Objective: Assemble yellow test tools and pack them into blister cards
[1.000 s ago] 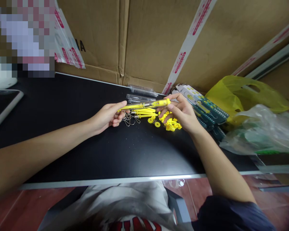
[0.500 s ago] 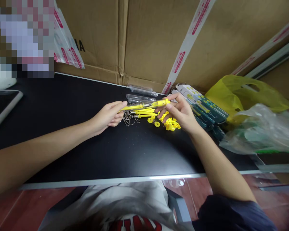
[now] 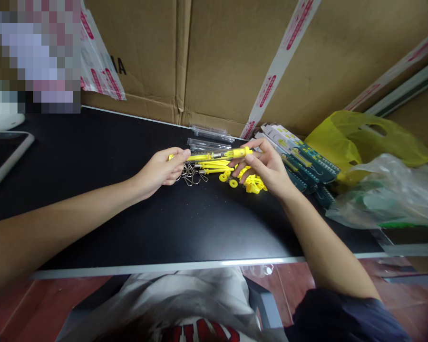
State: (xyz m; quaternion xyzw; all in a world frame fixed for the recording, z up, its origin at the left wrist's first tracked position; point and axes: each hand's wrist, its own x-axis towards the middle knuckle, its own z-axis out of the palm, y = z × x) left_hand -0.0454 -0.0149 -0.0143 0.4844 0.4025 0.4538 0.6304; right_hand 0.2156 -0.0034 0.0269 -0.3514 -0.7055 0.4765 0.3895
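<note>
Between both hands runs a slim clear plastic tube (image 3: 219,155) with smooth yellow parts inside, nearly level and a little higher at the right. The left hand (image 3: 163,170) pinches one end, fingers curled; the right hand (image 3: 266,164) grips the yellow-capped end, fingers partly spread. Thin yellow rods (image 3: 216,166), bent metal hooks (image 3: 190,176) and yellow rings (image 3: 233,183) lie below, between the hands.
</note>
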